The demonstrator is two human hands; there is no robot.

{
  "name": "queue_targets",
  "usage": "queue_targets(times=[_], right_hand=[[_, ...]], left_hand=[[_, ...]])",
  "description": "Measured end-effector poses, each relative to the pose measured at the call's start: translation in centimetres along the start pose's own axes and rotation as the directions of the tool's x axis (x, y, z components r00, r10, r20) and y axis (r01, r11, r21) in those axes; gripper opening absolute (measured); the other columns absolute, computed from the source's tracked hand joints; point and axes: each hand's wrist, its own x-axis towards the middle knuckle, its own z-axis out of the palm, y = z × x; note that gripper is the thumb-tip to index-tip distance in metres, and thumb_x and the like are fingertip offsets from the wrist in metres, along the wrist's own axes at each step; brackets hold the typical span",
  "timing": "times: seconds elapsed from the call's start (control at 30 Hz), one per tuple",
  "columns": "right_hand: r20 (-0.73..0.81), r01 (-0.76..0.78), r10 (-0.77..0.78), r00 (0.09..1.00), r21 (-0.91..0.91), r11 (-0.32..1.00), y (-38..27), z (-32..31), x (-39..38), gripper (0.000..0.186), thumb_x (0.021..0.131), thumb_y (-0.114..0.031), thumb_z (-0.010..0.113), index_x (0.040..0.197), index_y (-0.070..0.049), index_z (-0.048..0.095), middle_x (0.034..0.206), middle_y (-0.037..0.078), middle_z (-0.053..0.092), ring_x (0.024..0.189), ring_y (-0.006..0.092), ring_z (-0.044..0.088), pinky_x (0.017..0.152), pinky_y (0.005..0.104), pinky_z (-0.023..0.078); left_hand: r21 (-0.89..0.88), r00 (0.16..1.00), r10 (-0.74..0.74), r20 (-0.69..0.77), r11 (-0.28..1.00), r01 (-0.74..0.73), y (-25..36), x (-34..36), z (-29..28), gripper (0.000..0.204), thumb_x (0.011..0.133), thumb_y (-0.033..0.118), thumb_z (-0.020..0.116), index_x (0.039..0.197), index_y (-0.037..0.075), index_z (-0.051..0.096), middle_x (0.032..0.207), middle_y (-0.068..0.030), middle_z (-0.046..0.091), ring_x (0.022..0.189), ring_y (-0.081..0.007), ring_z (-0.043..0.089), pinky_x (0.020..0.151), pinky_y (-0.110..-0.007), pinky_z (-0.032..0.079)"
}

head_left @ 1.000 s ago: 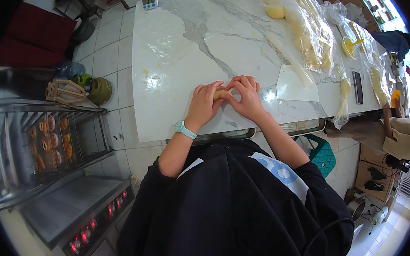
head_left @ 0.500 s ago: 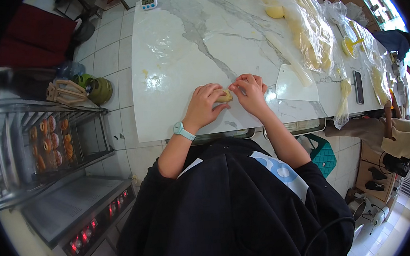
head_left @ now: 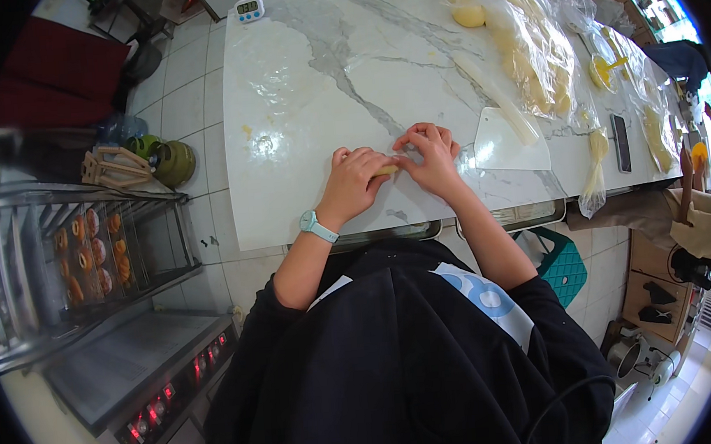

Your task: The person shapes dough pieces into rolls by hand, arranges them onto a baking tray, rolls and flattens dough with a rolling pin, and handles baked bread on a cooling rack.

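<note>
On the marble-patterned worktop, my left hand, with a pale teal watch at the wrist, is closed over a small, elongated piece of pale dough, which is partly hidden. My right hand pinches at the dough's right end, fingers curled. Just right of my right hand lies a white flat scraper with a long strip of clear plastic across it. Beyond are dough pieces under clear plastic and a pale dough ball.
A timer, phone and yellow-handled bowl are on the worktop. A steel rack with baked pastries and a control-panel appliance stand left, near gas cylinders. A co-worker is at right, beside a green crate.
My right fingers lifted slightly off the dough half a second ago and are back at its end now, a little higher. My left fingers have curled further over it. The co-worker's arm has moved.
</note>
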Motion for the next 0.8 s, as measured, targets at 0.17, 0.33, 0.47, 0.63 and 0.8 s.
queue_targets(times=[0.17, 0.33, 0.47, 0.63, 0.8], right_hand=[[0.012, 0.001, -0.001, 1.0, -0.031, 1.0, 1.0, 0.1, -0.2, 0.007, 0.077, -0.018, 0.067, 0.084, -0.017, 0.069, 0.11, 0.001, 0.054, 0.112, 0.0267, 0.041, 0.089, 0.0454, 0.027], [0.002, 0.134, -0.134, 0.991, 0.01, 0.991, 0.6, -0.2, -2.1, 0.012, 0.077, -0.01, 0.06, 0.084, -0.016, 0.068, 0.11, 0.001, 0.054, 0.11, 0.0269, 0.042, 0.089, 0.0439, 0.027], [-0.097, 0.064, -0.061, 0.993, 0.022, 0.998, 0.5, -0.4, -2.2, 0.02, 0.074, -0.004, 0.057, 0.084, -0.016, 0.069, 0.111, 0.001, 0.055, 0.111, 0.0268, 0.042, 0.089, 0.0434, 0.027], [-0.022, 0.193, -0.193, 0.981, -0.022, 0.981, 0.5, -0.6, -3.0, 0.025, 0.074, -0.004, 0.056, 0.092, -0.016, 0.068, 0.108, 0.001, 0.056, 0.111, 0.0267, 0.043, 0.09, 0.0441, 0.028], [-0.054, 0.146, -0.143, 0.988, 0.05, 0.988, -0.1, -0.6, -2.7, 0.019, 0.076, -0.008, 0.061, 0.092, -0.015, 0.069, 0.105, 0.001, 0.057, 0.108, 0.0255, 0.045, 0.089, 0.0427, 0.03]], left_hand=[[0.031, 0.997, 0.073, -0.023, 0.997, -0.072, -0.2, 0.0, 0.2, 0.019, 0.075, 0.013, 0.069, 0.093, 0.012, 0.065, 0.098, 0.0, 0.062, 0.098, -0.0174, 0.056, 0.085, -0.037, 0.031], [0.029, 0.996, 0.083, -0.018, 0.996, -0.082, -0.4, -0.1, 0.2, 0.019, 0.075, 0.013, 0.069, 0.093, 0.012, 0.064, 0.099, 0.0006, 0.062, 0.098, -0.0172, 0.056, 0.085, -0.037, 0.031], [0.039, 0.996, 0.083, -0.019, 0.996, -0.082, -0.3, -0.1, 0.3, 0.02, 0.075, 0.013, 0.069, 0.094, 0.013, 0.064, 0.099, 0.0012, 0.061, 0.099, -0.0168, 0.055, 0.085, -0.037, 0.031], [0.035, 0.999, 0.051, 0.011, 0.998, -0.051, -0.2, -0.2, 0.1, 0.022, 0.075, 0.014, 0.07, 0.096, 0.013, 0.063, 0.101, 0.0006, 0.061, 0.101, -0.0169, 0.055, 0.086, -0.037, 0.032], [-0.06, 0.997, 0.017, -0.072, 0.998, -0.022, 0.7, -0.3, -0.9, 0.032, 0.074, 0.018, 0.073, 0.105, 0.013, 0.063, 0.11, -0.001, 0.061, 0.108, -0.0166, 0.054, 0.092, -0.037, 0.032]])
